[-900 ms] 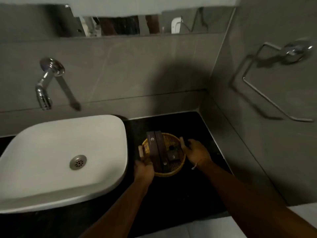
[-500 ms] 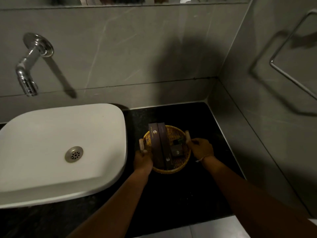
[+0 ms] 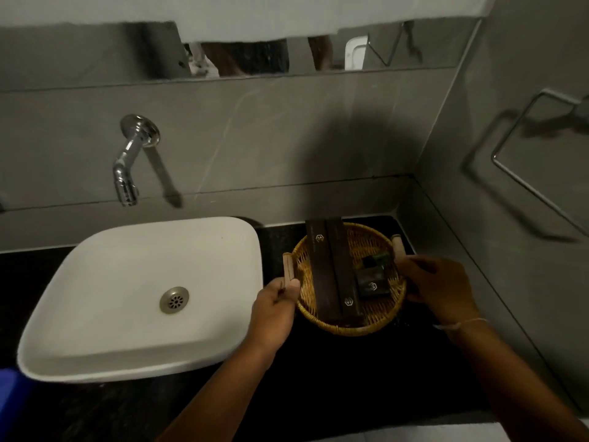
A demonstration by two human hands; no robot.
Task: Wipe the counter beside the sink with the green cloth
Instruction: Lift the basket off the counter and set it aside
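Note:
A round wicker basket (image 3: 373, 327) with two small wooden handles is gripped on both sides over the black counter (image 3: 366, 384) to the right of the white sink (image 3: 127, 282). My left hand (image 3: 274, 309) pinches the left handle. My right hand (image 3: 441, 288) grips the rim at the right handle. Two long brown boxes (image 3: 331, 272) and a couple of small dark boxes (image 3: 373, 282) lie inside it. Whether the basket rests on the counter or hangs just above it, I cannot tell. No green cloth is in view.
A chrome tap (image 3: 127, 167) sticks out of the grey tiled wall above the sink. A metal towel ring (image 3: 526, 180) hangs on the right wall, close to the counter's corner. A mirror (image 3: 255, 52) runs along the top. Something blue (image 3: 9, 397) shows at the bottom left.
The basket, held in both hands throughout, now looks larger and nearer the back wall. The view has tilted up, and the mirror shows again.

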